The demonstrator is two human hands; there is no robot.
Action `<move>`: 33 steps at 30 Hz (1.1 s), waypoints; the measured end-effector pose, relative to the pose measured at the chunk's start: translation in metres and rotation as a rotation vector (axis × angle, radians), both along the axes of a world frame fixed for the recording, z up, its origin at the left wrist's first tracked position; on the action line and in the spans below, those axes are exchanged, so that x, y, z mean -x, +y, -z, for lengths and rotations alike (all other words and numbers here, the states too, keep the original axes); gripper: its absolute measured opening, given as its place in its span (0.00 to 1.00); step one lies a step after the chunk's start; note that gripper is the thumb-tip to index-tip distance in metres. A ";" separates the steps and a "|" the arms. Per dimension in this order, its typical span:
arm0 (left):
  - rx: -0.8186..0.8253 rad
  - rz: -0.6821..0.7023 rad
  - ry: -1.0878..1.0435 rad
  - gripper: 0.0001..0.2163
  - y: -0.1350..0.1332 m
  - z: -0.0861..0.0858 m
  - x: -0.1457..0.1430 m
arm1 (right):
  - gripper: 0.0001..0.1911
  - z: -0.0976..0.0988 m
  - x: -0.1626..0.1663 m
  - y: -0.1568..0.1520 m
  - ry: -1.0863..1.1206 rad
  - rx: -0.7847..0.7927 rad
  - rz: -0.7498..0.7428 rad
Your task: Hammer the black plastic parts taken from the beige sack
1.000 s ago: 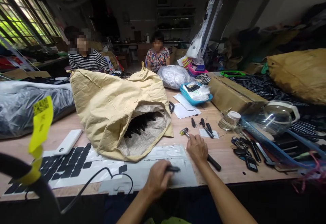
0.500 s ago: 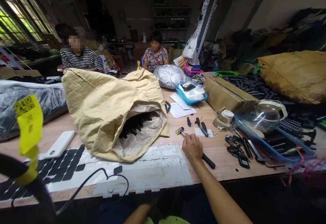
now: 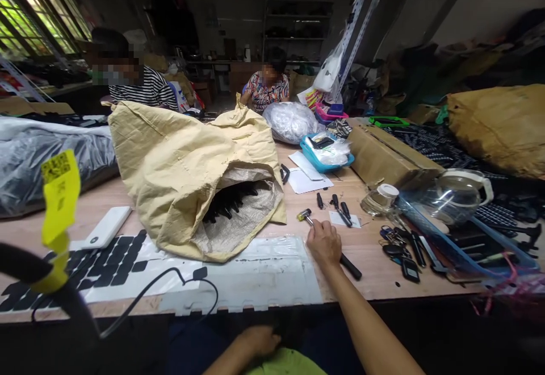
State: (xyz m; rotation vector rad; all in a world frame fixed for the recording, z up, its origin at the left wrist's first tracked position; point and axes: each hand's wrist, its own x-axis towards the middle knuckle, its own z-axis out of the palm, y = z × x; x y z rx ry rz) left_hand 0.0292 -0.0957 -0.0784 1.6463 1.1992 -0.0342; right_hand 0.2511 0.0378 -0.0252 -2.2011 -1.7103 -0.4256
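My right hand [image 3: 324,243] lies on the table with its fingers closed over the shaft of a small hammer. The hammer's head [image 3: 304,215], with a yellowish face, points away to the left, and its black handle [image 3: 351,266] sticks out behind my hand toward the table's front edge. My left hand [image 3: 259,341] is low in front of my body, below the table edge, with its fingers curled; shadow hides whatever may be in it. A large beige cloth sack [image 3: 183,153] lies left of the hammer, its mouth facing me. Several black pieces [image 3: 225,201] show inside.
Screwdriver-like tools [image 3: 340,210], keys [image 3: 394,238], a blue tool tray [image 3: 430,233] and a glass pot [image 3: 462,190] are at right. Behind stand a cardboard box [image 3: 387,153] and turquoise basket [image 3: 326,162]. Black pads [image 3: 113,258] and a cable [image 3: 140,301] lie at left. Two people sit opposite.
My left hand has come into view below the table edge. My right hand stays on the hammer. The whole view has shifted slightly, and the people opposite have lowered or turned their heads.
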 end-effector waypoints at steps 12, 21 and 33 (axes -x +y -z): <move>-0.517 -0.464 -0.218 0.16 0.145 -0.147 0.006 | 0.12 0.000 0.001 0.000 0.003 0.011 0.000; -0.667 -0.847 0.446 0.14 0.232 -0.145 0.015 | 0.12 -0.002 0.004 0.000 0.006 0.016 -0.006; -0.767 -0.514 -0.100 0.15 0.151 -0.108 0.021 | 0.14 -0.009 0.004 -0.001 0.029 0.066 0.017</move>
